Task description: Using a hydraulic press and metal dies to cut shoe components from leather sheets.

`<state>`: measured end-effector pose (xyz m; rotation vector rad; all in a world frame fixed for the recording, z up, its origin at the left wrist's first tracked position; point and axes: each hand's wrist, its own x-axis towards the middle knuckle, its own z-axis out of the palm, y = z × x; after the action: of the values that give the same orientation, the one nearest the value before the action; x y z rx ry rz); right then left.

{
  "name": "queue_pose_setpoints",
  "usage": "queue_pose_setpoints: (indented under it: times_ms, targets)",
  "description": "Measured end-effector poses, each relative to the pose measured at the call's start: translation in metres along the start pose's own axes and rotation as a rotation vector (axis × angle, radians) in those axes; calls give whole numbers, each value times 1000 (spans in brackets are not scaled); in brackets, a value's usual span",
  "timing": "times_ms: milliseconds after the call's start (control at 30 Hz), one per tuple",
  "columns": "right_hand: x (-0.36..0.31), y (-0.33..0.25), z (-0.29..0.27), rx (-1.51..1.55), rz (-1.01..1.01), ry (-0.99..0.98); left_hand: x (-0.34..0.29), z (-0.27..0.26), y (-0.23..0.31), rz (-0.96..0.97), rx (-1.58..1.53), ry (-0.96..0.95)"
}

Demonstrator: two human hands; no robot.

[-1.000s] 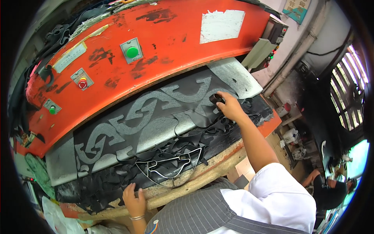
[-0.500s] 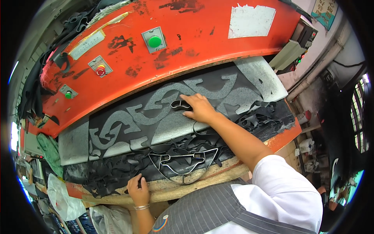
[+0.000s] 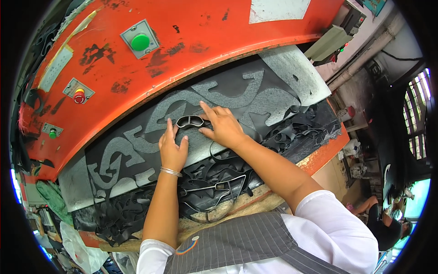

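A small curved metal cutting die [image 3: 190, 122] with a crossbar rests on the dark sheet [image 3: 246, 119], between my hands. My right hand [image 3: 224, 128] is at its right end, with that end between thumb and fingers. At its left end my left hand [image 3: 173, 150] has thumb and forefinger apart, the fingertips close to or touching the rim. Curved cut-outs in the sheet bare the grey board [image 3: 296, 75] beneath. A larger metal-strip cutting die [image 3: 212, 195] lies on the near side, partly behind my left forearm.
Beyond the sheet stands an orange press beam [image 3: 182, 50] with green buttons [image 3: 140, 42] and a red knob [image 3: 79, 96]. Dark offcuts [image 3: 292, 130] are heaped along the near ledge. Plastic bags [image 3: 80, 244] hang at lower left. Another person [image 3: 385, 226] sits at far right.
My left hand has moved up from the near edge to the small die's left end. My right hand stays at the die. The view has shifted, moving the press left and up.
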<state>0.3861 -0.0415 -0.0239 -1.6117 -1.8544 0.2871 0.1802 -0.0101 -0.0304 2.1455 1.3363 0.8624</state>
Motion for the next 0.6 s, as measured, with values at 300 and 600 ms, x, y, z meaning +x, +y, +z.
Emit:
queue_pose_setpoints:
  times_ms: [300,600]
  targets:
    - [2,0,-8,-51,-32,57,2,1,8,-2,147,-63]
    - [-40,-13,-22,-157,0,283,-12,-92,-59,-121,-393,397]
